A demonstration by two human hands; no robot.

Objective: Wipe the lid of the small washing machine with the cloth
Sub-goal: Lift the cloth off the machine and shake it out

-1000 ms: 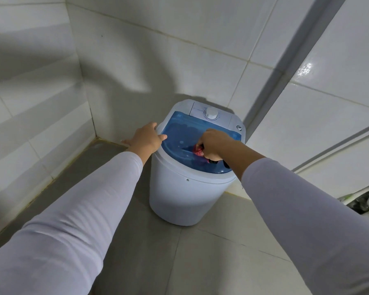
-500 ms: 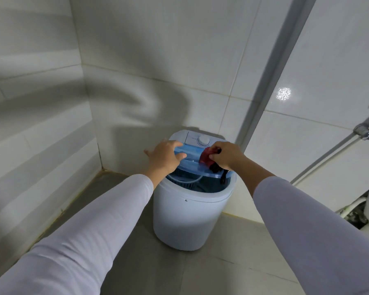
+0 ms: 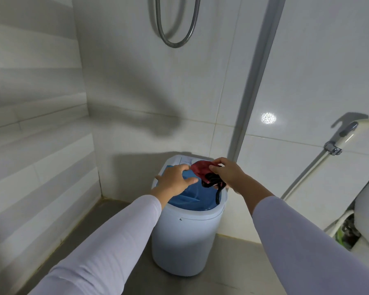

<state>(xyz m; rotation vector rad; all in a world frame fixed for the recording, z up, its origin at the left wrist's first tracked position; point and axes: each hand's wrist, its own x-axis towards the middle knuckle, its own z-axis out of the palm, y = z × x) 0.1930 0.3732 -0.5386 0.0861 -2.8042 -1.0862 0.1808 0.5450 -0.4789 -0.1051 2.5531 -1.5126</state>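
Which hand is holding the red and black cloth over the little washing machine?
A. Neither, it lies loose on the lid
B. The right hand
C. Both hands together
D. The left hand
B. The right hand pinches the red and black cloth above the blue lid, while the left hand lies with fingers spread on the lid beside the cloth, not gripping it.

A home bathroom, in its tiled corner. The small washing machine [image 3: 188, 235] stands on the grey floor [image 3: 115, 222] against white wall tiles [image 3: 136, 92]. Above it hangs a metal shower hose [image 3: 175, 42]; to its right, a handheld sprayer [image 3: 349, 130] is mounted on the wall.
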